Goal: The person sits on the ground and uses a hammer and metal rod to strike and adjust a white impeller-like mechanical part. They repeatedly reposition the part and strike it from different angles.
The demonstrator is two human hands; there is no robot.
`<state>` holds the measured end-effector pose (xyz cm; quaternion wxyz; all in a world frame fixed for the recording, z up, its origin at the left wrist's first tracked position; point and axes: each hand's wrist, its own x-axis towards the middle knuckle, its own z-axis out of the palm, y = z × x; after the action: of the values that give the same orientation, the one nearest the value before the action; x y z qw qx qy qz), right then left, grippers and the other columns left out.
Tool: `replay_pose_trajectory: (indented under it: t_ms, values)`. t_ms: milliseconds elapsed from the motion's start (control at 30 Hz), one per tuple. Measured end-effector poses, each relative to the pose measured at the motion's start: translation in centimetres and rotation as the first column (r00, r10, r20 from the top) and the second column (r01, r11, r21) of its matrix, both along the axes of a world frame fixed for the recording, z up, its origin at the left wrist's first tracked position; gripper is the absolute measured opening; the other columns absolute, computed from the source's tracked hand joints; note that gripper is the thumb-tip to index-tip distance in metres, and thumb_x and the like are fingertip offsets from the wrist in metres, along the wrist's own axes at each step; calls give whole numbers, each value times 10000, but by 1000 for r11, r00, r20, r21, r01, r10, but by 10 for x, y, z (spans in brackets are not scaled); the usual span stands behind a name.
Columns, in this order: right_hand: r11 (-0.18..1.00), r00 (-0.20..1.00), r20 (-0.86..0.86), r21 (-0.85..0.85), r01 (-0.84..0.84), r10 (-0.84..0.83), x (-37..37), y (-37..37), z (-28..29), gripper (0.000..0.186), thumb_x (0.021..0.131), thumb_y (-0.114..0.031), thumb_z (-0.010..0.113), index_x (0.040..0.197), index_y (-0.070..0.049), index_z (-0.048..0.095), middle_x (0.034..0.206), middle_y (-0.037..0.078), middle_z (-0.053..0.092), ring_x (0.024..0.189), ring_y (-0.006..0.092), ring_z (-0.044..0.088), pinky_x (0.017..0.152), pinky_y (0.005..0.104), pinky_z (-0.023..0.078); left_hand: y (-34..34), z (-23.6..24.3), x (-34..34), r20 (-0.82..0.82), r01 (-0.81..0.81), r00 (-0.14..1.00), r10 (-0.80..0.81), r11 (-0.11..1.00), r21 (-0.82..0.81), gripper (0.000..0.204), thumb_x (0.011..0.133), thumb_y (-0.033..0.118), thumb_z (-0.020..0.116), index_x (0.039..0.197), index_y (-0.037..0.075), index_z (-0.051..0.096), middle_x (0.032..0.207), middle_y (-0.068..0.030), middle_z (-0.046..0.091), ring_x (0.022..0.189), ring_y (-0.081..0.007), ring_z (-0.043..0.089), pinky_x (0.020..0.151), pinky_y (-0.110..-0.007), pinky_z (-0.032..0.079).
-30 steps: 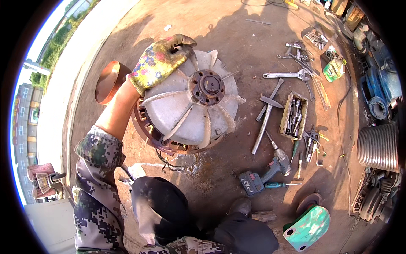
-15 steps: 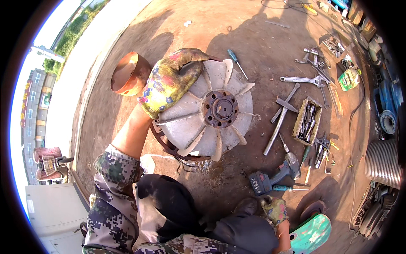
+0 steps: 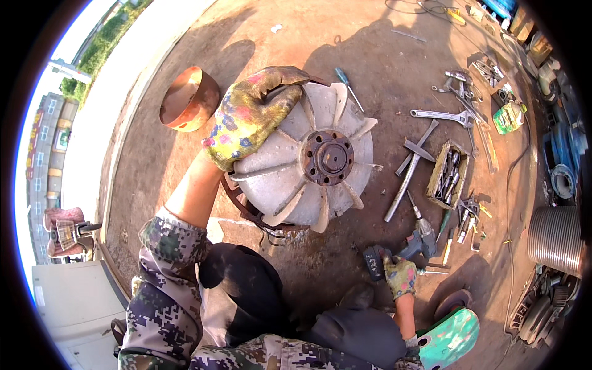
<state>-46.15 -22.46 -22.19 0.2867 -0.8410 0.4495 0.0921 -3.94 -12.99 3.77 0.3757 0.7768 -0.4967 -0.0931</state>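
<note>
My left hand (image 3: 256, 114), in a floral yellow glove, grips the upper-left rim of a pale grey finned metal housing (image 3: 283, 191) with a rusty bolt-holed hub (image 3: 327, 158). A rusty slotted ring (image 3: 240, 203) shows beneath it, with dark wires at its lower edge. My right hand (image 3: 401, 277), gloved alike, is down at the lower right, its fingers closed on the battery end of a grey cordless drill (image 3: 419, 240). A blue screwdriver (image 3: 348, 86) lies just beyond the housing, and an open copper-coloured cylinder (image 3: 188, 98) is at its left.
To the right lie hammers (image 3: 413, 160), wrenches (image 3: 441, 115) and a box of sockets (image 3: 449, 176). A green metal part (image 3: 453, 339) is at lower right, a coiled ribbed item (image 3: 552, 240) and blue machinery (image 3: 561, 148) along the right edge. A cart seat (image 3: 65, 231) stands at left.
My right hand has come in from the lower edge and moved up onto the drill. My left hand stays on the housing. The whole view has shifted, showing the screwdriver beyond it.
</note>
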Motion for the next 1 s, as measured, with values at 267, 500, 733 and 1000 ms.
replay_pose_trajectory:
  t_ms: [267,500,733,1000]
  values:
    - [1000,995,-95,-8,-17,16,5,-3,2,567,959,-592,602,964,-62,803,914,241,741,902,449,711,831,531,554,22,-3,-16,89,-40,995,45,998,-57,241,988,111,667,1217,60,724,1260,-108,721,1158,-272,690,994,-371,536]
    - [992,983,-142,-20,-121,117,17,-2,-6,514,963,-557,600,977,-81,796,906,227,750,907,423,722,842,532,556,28,-10,-12,153,-34,987,47,996,-86,248,950,90,685,1193,77,736,1199,-111,737,1101,-295,709,953,-371,552]
    - [994,988,-128,-67,-92,83,13,0,-1,462,966,-531,604,1019,-115,798,903,194,760,897,404,724,822,520,559,17,-9,-16,-52,-78,996,75,995,-60,256,1022,81,648,1260,9,711,1275,-77,721,1161,-158,652,1027,-317,504]
    - [999,999,-41,-41,29,-30,20,0,-12,445,966,-495,622,1090,-97,776,975,192,763,936,402,725,839,510,564,25,-8,-17,54,-108,992,111,993,-56,253,998,24,645,1239,-1,719,1268,-104,722,1165,-167,653,1033,-316,498]
